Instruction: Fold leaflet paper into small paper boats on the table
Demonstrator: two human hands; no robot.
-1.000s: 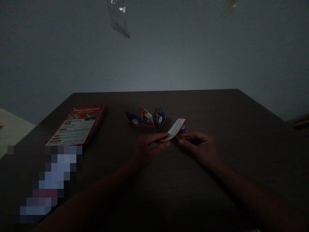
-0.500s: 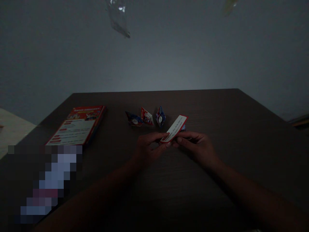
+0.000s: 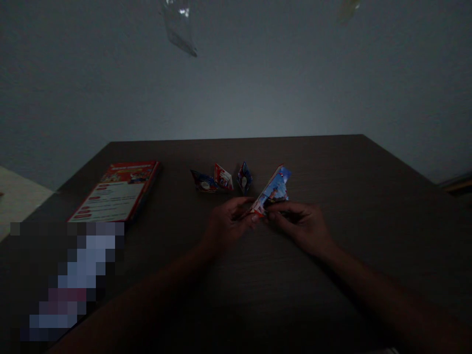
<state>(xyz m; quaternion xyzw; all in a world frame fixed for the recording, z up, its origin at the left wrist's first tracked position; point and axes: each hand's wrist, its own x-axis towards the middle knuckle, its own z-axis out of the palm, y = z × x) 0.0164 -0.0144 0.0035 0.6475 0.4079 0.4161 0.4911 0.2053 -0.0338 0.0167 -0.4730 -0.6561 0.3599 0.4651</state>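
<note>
Between both hands is a partly folded sheet of printed paper [image 3: 276,189], its blue picture side showing and a red edge low down. My left hand [image 3: 230,219] pinches the near left end of the paper, thumb in front. My right hand [image 3: 300,221] grips the lower right edge between thumb and fingers. Just beyond the hands stand three small folded paper pieces: a dark blue one [image 3: 204,182], a red and white one [image 3: 223,177] touching or overlapping it, and another blue one [image 3: 244,178] a little to the right.
A stack of red and white printed leaflets [image 3: 118,191] lies at the left of the dark wooden table [image 3: 332,162]. Nearer me on that side is a pixelated area. Clear plastic [image 3: 180,29] hangs against the grey wall [image 3: 276,73] behind the table.
The folded strip in my hands has been opened out: its white text face is gone from view and the blue picture side now faces up. Both hands remain in nearly the same place.
</note>
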